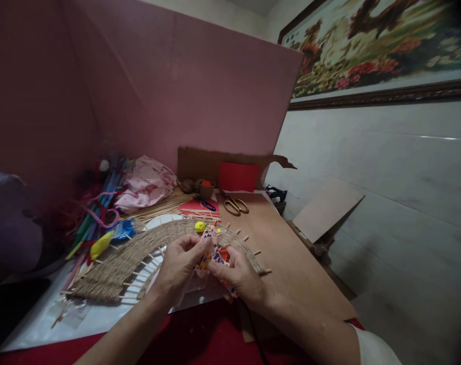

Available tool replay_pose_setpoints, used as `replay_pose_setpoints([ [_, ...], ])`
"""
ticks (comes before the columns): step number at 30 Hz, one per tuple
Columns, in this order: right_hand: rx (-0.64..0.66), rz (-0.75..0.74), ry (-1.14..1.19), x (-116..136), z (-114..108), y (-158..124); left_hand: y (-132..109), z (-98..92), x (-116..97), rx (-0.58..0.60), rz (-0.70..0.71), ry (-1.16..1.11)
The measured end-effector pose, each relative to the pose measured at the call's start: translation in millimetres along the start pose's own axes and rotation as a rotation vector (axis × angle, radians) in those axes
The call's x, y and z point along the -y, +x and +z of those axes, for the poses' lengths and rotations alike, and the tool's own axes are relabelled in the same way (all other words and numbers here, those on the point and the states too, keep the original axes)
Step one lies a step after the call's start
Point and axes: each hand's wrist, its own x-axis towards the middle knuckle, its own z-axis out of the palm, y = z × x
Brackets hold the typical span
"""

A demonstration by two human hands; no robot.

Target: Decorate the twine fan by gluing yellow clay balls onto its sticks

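Gripping a floral glue gun [205, 260] together, left hand [181, 262] and right hand [243, 279] sit before a woven twine arch [133, 257]; past its right edge spreads brown cardboard [291, 258].

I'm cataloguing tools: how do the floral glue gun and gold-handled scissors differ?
The glue gun is held by the left hand and right hand; the scissors lie untouched. The glue gun has a multicoloured floral pattern; the scissors have plain gold handles. Both point away from the person.
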Motion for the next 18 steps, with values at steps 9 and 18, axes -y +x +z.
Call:
replay_pose_setpoints([
  [9,-0.016,-0.014,-0.036,-5.0,2.8,-0.9,5.0,-0.4,5.8,-0.081,0.048,0.085],
  [18,0.040,-0.071,0.030,2.5,-2.3,2.5,-0.1,-0.4,4.3,0.229,-0.096,-0.227],
])
